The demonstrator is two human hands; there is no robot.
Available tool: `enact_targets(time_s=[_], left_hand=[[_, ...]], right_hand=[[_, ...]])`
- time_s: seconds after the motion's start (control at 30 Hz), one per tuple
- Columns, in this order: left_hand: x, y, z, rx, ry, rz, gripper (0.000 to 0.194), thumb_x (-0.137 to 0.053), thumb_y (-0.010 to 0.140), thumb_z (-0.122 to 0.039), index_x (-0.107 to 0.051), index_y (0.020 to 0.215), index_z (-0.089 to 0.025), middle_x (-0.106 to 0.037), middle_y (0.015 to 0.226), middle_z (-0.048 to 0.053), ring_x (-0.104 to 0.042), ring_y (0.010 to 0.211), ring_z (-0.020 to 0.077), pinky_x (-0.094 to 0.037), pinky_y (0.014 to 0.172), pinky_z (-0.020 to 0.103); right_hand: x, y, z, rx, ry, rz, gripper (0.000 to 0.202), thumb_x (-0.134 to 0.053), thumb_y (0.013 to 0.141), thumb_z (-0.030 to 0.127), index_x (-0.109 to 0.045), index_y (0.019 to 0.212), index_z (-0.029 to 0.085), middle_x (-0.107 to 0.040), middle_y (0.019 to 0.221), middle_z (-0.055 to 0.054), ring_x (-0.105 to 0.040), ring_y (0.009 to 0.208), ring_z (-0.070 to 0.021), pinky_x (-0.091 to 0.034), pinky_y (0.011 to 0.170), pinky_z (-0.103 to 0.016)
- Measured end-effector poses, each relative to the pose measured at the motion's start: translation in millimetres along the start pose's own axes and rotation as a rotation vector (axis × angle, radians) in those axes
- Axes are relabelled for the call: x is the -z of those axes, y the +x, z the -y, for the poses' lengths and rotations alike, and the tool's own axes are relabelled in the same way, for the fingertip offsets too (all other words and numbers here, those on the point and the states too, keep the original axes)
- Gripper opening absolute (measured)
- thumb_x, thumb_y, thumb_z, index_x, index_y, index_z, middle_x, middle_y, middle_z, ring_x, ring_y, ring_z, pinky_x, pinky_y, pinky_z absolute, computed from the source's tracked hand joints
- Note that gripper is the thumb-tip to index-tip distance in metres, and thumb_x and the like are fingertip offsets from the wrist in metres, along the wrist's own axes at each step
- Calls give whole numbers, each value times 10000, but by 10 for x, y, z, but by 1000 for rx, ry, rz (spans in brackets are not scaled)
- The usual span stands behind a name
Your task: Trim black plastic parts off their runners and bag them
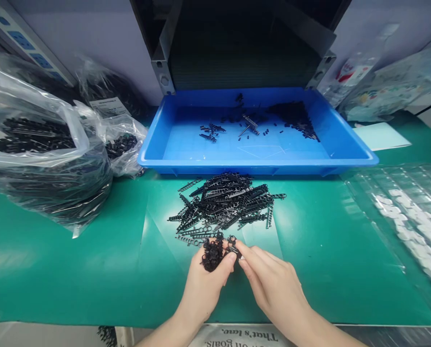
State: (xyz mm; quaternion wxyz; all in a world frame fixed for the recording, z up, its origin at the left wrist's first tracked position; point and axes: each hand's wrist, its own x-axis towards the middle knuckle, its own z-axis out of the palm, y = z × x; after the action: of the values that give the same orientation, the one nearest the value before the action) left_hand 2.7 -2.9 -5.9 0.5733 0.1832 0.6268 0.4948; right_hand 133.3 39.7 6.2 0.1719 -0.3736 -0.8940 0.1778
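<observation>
My left hand [207,284] is closed around a bunch of small black plastic parts [212,255], whose ringed ends stick up between thumb and fingers. Close beside it, my right hand [273,279] pinches a small black plastic part [233,246] at the left thumb's tip. Fingers hide most of that part. Just beyond both hands lies a loose pile of long black toothed plastic strips [226,202] on the green table mat [320,231]. Some strips at the near edge of the pile lie right against my left fingertips.
Behind the pile stands a blue tray [259,166] holding scattered black pieces, below a dark chute [244,48]. At left are clear bags [56,188] full of black parts. A clear plastic tray [385,241] with white pieces lies at right, a bottle [356,67] behind.
</observation>
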Motion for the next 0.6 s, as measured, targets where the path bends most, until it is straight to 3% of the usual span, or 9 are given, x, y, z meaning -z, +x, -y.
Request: enact_targets(time_s=[0.17, 0.3, 0.43, 0.53, 0.6], left_hand=[[59, 5, -36, -26, -27, -49, 216, -615, 725, -341, -543, 797, -150, -496, 549, -56, -374, 458, 73, -315, 459, 203], [213, 51, -138, -83, 127, -170, 203, -626, 710, -348, -575, 744, -154, -527, 555, -35, -455, 534, 111, -360, 519, 222], [310, 60, -270, -36, 273, -88, 204, -644, 668, -327, -628, 763, -148, -640, 719, 35, -523, 586, 154, -405, 554, 259], [323, 52, -308, -71, 340, -102, 148, -643, 666, -303, -613, 723, -170, -620, 693, 11, -528, 612, 161, -416, 596, 268], [302, 49, -292, -78, 328, -40, 122, -661, 647, -270, -591, 693, -181, -595, 665, -11, -525, 628, 157, -417, 614, 262]], right_hand=[[-30, 26, -100, -24, -14, 28, 370, -229, 959, 276, -476, 1207, 154, -625, 710, -39, -608, 620, -166, -412, 459, -241], [-48, 127, -262, -44, -124, 216, 266, -422, 895, 284, -497, 1129, 182, -611, 905, -69, -624, 637, -186, -425, 437, -254], [4, 216, -348, 10, -127, 326, 117, -528, 832, 187, -558, 944, 206, -577, 937, -49, -582, 525, -150, -407, 414, -250], [138, 249, -365, 78, -27, 378, 147, -514, 837, 151, -556, 951, 234, -583, 934, -23, -594, 589, -145, -445, 484, -247], [236, 262, -360, 105, 108, 392, 183, -485, 846, 129, -547, 975, 243, -588, 938, -19, -602, 668, -146, -467, 553, -249]])
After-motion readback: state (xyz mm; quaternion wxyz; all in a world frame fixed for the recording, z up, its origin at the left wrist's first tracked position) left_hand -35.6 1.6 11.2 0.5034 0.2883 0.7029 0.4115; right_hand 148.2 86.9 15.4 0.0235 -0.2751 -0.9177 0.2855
